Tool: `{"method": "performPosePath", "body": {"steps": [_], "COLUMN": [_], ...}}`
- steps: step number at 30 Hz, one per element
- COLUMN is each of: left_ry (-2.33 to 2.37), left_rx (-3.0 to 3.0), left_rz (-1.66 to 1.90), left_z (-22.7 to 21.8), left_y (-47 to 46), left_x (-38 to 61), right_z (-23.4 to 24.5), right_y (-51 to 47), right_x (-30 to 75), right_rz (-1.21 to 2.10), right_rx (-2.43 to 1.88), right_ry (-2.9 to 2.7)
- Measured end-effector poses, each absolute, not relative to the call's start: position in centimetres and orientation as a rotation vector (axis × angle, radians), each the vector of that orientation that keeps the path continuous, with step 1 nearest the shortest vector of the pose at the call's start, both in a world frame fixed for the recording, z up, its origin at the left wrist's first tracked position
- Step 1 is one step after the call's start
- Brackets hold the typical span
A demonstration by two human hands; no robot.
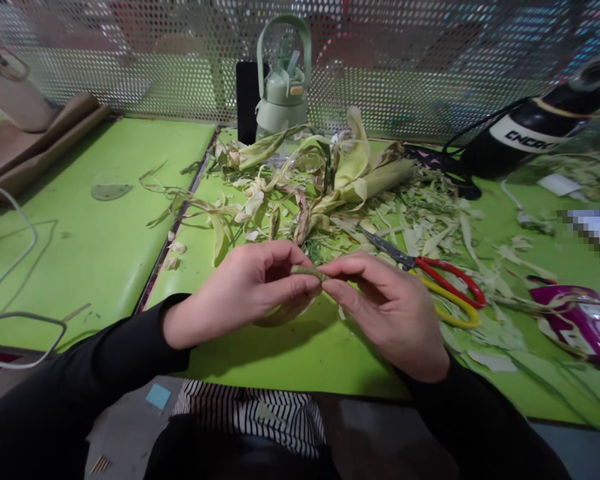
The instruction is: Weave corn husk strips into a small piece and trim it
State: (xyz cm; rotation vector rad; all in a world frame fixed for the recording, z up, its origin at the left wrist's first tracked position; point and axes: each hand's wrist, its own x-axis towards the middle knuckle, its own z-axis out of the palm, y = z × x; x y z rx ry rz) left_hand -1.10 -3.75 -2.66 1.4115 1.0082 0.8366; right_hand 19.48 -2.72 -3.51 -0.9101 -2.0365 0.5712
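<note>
Between my two hands is a small, thin green piece (307, 271), curved and ridged, perhaps coiled or braided plant strip; its exact kind is too small to tell. My left hand (253, 283) pinches it from the left between thumb and fingers. From the right, my right hand (387, 310) grips its end with thumb and forefinger. Just beyond the hands lie corn husks (355, 180), pale green and partly dried brown. Scissors (415, 262) with one red and one yellow handle lie to the right of my right hand, blades slightly apart.
Husk scraps (430, 220) litter the green table (220, 360). A pale green bottle (281, 100) stands before a perforated metal screen (180, 60). At right are a black bottle (525, 137) and a purple packet (575, 320). A grey cable (23, 260) loops at left, near a protractor (111, 191).
</note>
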Motion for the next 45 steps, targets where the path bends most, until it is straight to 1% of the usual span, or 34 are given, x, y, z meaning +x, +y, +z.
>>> {"method": "performPosePath", "body": {"steps": [5, 9, 14, 19, 22, 26, 28, 32, 36, 41, 45], "left_ry": [1.026, 0.97, 0.967, 0.936, 0.912, 0.93, 0.969, 0.979, 0.97, 0.904, 0.913], "left_rx": [1.465, 1.313, 1.263, 1.208, 1.2, 1.31, 1.396, 1.445, 1.319, 1.198, 1.233], "left_rz": [0.874, 0.774, 0.675, 0.719, 0.761, 0.858, 0.88, 0.861, 0.757, 0.612, 0.646], "left_z": [-3.1, -2.9, -1.9, -1.5, -1.8, -2.1, -2.2, -2.5, -2.3, -1.5, -1.2], "left_y": [-3.7, -3.4, -3.4, -3.6, -3.6, -3.8, -3.9, -3.8, -3.5, -3.3, -3.5], "left_x": [-1.1, -1.1, -1.5, -1.3, -1.1, -1.1, -1.1, -1.2, -1.4, -1.5, -1.4], "right_z": [-3.6, -3.9, -4.4, -4.4, -4.1, -3.8, -3.9, -4.1, -4.0, -4.0, -4.2], "right_y": [-2.9, -3.0, -3.1, -3.3, -3.1, -2.8, -2.8, -2.9, -2.9, -2.8, -2.7], "right_x": [19.3, 19.3, 19.1, 19.1, 19.3, 19.4, 19.4, 19.2, 19.1, 19.3, 19.5], "right_rz": [0.476, 0.341, 0.208, 0.143, 0.26, 0.669, 0.763, 0.705, 0.58, 0.503, 0.5], "right_rx": [-0.948, -0.904, -0.836, -0.782, -0.807, -0.943, -0.989, -0.966, -0.89, -0.796, -0.758], "right_ry": [-2.045, -2.087, -2.109, -2.099, -2.091, -1.994, -1.932, -1.931, -2.015, -2.04, -2.028]}}
